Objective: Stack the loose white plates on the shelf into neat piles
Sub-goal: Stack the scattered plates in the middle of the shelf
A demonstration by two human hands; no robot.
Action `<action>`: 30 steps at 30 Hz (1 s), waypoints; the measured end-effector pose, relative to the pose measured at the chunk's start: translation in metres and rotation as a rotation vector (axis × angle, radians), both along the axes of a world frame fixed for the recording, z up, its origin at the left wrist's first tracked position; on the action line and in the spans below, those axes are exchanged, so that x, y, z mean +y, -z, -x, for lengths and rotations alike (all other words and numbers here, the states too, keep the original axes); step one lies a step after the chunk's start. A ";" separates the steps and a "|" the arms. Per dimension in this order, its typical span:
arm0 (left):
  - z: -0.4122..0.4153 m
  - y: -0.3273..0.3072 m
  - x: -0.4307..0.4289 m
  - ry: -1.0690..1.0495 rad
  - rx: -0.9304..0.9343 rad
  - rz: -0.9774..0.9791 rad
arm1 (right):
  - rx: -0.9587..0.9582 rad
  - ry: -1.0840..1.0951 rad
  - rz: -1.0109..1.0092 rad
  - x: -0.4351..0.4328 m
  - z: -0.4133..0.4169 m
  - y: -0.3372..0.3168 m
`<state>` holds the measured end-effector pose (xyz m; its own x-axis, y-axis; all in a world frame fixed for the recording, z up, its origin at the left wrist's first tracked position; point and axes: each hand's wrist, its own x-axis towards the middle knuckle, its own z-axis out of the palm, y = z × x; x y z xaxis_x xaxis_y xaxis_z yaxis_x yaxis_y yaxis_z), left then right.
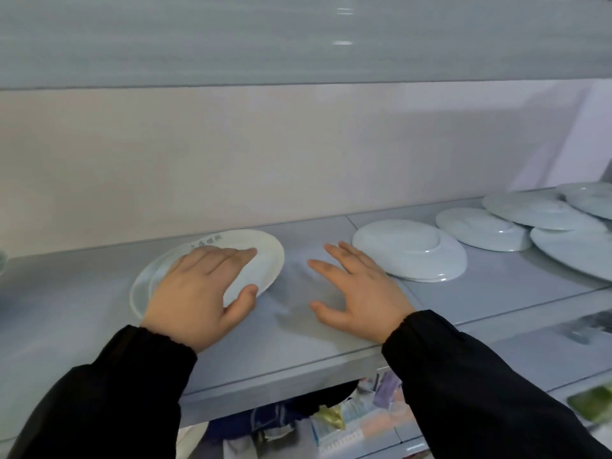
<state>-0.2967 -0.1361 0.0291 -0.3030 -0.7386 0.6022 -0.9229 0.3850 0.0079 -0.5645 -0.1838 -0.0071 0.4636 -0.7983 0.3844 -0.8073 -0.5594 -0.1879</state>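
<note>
On the grey shelf (pixel 99 286) a small pile of white plates (pixel 265 256) lies left of centre, the top one face up with dark lettering on its far rim. My left hand (pixel 202 293) rests flat on that top plate, fingers straight, thumb at its near edge. My right hand (pixel 357 293) hovers over bare shelf with fingers spread, holding nothing. Just right of it an upside-down white plate (pixel 410 250) lies on the shelf. Further right several more upside-down plates (pixel 483 228) overlap loosely (pixel 543 212).
The shelf's front edge (pixel 298 379) runs below my wrists. A beige back wall (pixel 298 154) stands behind the plates, and an upper shelf (pixel 298 38) hangs overhead. Packets and boxes (pixel 347 425) crowd the level below. A plate's edge (pixel 1 260) shows at far left.
</note>
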 end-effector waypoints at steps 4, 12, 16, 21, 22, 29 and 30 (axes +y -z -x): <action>0.055 -0.005 -0.012 0.046 -0.015 -0.007 | 0.017 0.018 -0.007 -0.008 0.044 -0.005; 0.157 -0.001 -0.042 0.142 -0.054 -0.070 | 0.001 0.079 -0.027 -0.021 0.136 -0.008; 0.199 0.010 -0.057 0.164 -0.072 -0.117 | 0.010 0.120 -0.050 -0.026 0.173 -0.001; 0.241 0.027 -0.082 0.125 -0.091 -0.183 | 0.033 0.152 -0.078 -0.038 0.212 0.007; 0.247 0.030 -0.087 0.116 -0.085 -0.208 | 0.039 0.158 -0.082 -0.040 0.217 0.008; 0.274 0.038 -0.117 0.081 -0.155 -0.383 | 0.015 0.135 -0.107 -0.046 0.237 0.015; 0.275 0.037 -0.120 0.079 -0.173 -0.402 | 0.012 0.130 -0.108 -0.046 0.239 0.016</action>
<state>-0.5721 -0.2559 -0.0080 -0.4392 -0.8743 0.2069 -0.8916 0.4525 0.0195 -0.8031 -0.2299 -0.0232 0.3572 -0.8883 0.2887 -0.8742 -0.4268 -0.2314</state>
